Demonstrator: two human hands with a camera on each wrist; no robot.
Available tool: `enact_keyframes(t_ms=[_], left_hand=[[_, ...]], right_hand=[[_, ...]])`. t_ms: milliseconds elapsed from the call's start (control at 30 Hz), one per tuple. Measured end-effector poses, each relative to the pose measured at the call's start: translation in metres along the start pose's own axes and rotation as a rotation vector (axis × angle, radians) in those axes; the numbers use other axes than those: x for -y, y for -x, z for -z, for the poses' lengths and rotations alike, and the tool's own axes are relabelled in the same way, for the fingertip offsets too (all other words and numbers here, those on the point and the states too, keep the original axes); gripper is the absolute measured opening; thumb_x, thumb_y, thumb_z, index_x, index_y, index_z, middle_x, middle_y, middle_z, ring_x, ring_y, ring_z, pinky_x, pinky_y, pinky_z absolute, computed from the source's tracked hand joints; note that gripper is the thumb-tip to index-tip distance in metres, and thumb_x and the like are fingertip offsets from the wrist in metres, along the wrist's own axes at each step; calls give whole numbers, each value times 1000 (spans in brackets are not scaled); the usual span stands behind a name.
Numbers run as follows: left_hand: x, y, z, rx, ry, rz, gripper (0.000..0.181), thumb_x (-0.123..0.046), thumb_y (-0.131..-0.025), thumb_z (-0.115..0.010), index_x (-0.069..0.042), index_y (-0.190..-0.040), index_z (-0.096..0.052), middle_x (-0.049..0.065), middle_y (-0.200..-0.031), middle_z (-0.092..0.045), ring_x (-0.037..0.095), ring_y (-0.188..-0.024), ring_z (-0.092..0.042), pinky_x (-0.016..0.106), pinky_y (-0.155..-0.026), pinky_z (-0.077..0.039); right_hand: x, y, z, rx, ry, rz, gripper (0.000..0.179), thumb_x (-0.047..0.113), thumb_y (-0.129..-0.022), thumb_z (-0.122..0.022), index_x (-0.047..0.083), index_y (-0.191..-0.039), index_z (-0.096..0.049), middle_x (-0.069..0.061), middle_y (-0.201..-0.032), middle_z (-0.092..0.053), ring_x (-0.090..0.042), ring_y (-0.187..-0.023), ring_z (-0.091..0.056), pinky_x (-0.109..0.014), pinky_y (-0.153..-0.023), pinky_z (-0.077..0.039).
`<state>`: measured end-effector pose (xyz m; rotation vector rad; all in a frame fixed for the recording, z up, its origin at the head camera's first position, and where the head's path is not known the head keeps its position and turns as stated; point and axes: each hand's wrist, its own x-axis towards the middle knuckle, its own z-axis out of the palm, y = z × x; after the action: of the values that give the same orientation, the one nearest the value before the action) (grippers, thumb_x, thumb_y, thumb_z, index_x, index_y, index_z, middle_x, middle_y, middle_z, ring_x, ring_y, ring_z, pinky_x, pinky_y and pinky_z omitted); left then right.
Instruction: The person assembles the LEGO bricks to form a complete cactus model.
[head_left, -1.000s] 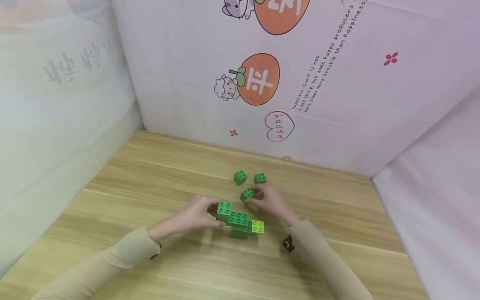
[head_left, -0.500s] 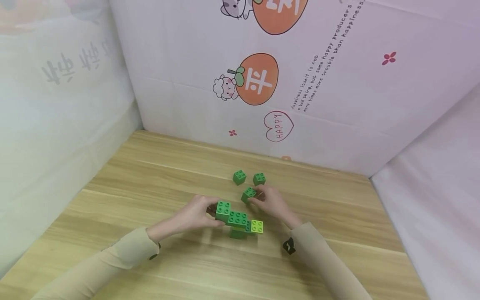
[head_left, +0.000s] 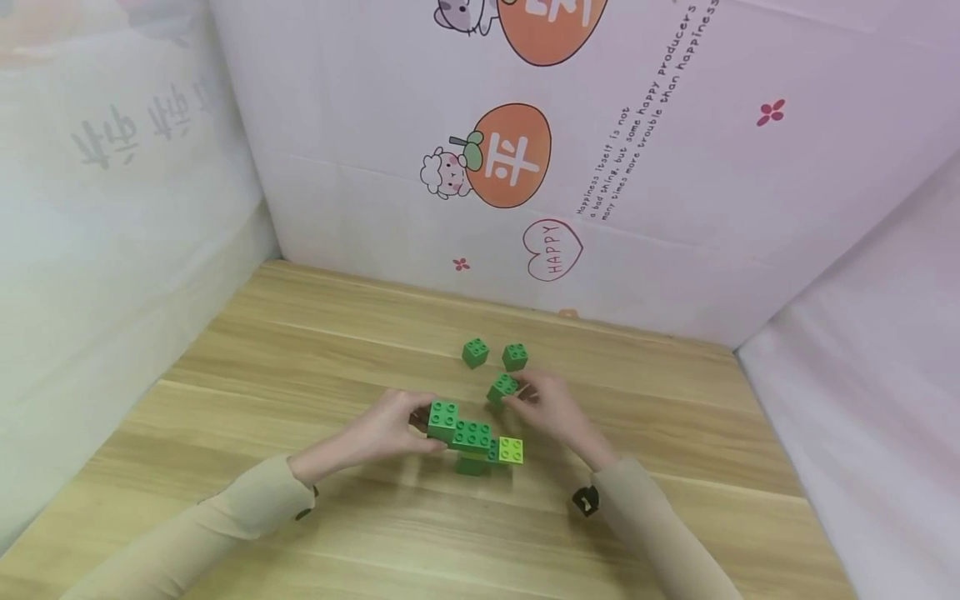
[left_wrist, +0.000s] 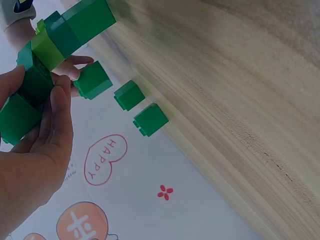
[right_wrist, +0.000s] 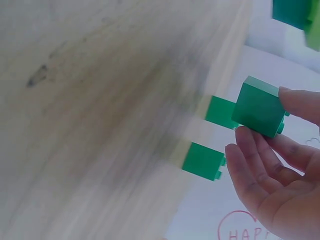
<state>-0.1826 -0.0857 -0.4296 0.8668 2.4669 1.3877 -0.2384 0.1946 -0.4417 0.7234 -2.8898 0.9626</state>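
Centrally, a stepped build (head_left: 472,434) of joined studded blocks is shown above the tabletop's (head_left: 390,542) middle; it is mostly green, tipped with lime at its right end, and a further green block is seen underneath. Its raised left end is gripped between thumb and fingers by the left hand (head_left: 386,427). A single green cube (head_left: 502,388), topped with four studs, is pinched at its side by the right hand (head_left: 553,412), just behind the build and apart from it. Beyond the cube, two similar blocks, one at left (head_left: 475,352) and one at right (head_left: 515,357), are stood side by side with a small gap between. The tabletop's back edge is bordered by a printed white sheet (head_left: 360,200), a strip of wood being left before it. Wider stretches of wood are seen to the left and right of the hands.
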Motion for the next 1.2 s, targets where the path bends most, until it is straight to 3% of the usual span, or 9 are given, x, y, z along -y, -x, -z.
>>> enact_keyframes(t_ms=[233, 633, 767, 1000, 1200], left_hand=[[1, -1, 0, -2, -9, -7, 32, -4, -77, -80, -1, -107, -68, 9, -95, -75, 10, -84, -71, 15, -77, -60], [2, -1, 2, -4, -23, -22, 31, -4, -78, -80, -1, -107, -68, 8, -95, -75, 9, -84, -71, 15, -77, -60], [3, -1, 2, -1, -31, -30, 31, -5, -79, -80, -2, -108, -68, 8, -96, -76, 8, -84, -71, 16, -77, -60], [2, -1, 1, 1, -32, -28, 31, -5, -79, -80, -2, -108, -68, 8, -97, -76, 10, -85, -71, 17, -77, -60], [0, -1, 1, 0, -30, -9, 31, -5, -79, -80, -4, -107, -68, 7, -97, -76, 10, -85, -71, 16, -78, -60]], right_hand=[[8, 13, 11, -43, -6, 24, 41, 12, -87, -73, -2, -124, -62, -17, -112, -69, -28, -91, -71, -34, -81, -64], [23, 34, 24, -59, 24, 97, 45, 10, -86, -74, 5, -129, -61, -8, -107, -69, -16, -88, -69, -20, -79, -61], [24, 40, 26, -70, 25, 110, 43, 8, -85, -74, 3, -127, -62, -7, -105, -69, -17, -87, -69, -22, -79, -62], [22, 51, 30, -83, 28, 120, 42, 6, -85, -74, 0, -125, -62, -10, -105, -70, -23, -87, -70, -38, -79, -64], [22, 62, 35, -97, 64, 113, 40, 6, -84, -75, 2, -122, -63, -8, -107, -71, -20, -87, -70, -35, -79, -64]])
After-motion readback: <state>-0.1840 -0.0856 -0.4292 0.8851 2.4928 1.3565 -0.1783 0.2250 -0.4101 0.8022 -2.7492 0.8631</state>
